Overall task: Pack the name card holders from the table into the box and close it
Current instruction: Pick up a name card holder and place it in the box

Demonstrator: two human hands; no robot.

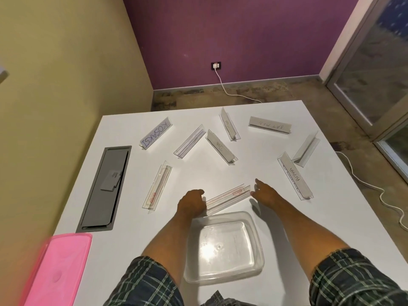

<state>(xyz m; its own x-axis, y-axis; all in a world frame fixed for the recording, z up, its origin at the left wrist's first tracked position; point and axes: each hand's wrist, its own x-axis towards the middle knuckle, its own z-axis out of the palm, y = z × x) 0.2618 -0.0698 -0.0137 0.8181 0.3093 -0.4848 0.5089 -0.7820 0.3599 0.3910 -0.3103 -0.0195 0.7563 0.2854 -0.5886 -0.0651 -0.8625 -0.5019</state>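
A clear plastic box (256,235) stands empty near the table's front edge, between my forearms. Just beyond it lies a clear name card holder (228,196) with a red-printed card. My left hand (191,203) grips its left end and my right hand (263,192) touches its right end with fingers spread. Several other holders lie scattered farther out: one marked KOSAKSI (155,132), a flat one (157,186), an empty one (190,139), one marked DOG (220,147), and ones marked BATMAN (269,125) and ALPHA (294,175). The pink lid (58,270) lies at the front left.
A grey cable hatch (103,188) is set into the white table (198,171) on the left. A white cable (375,188) trails over the floor to the right. Two more holders (229,124) (305,149) stand at the back and right.
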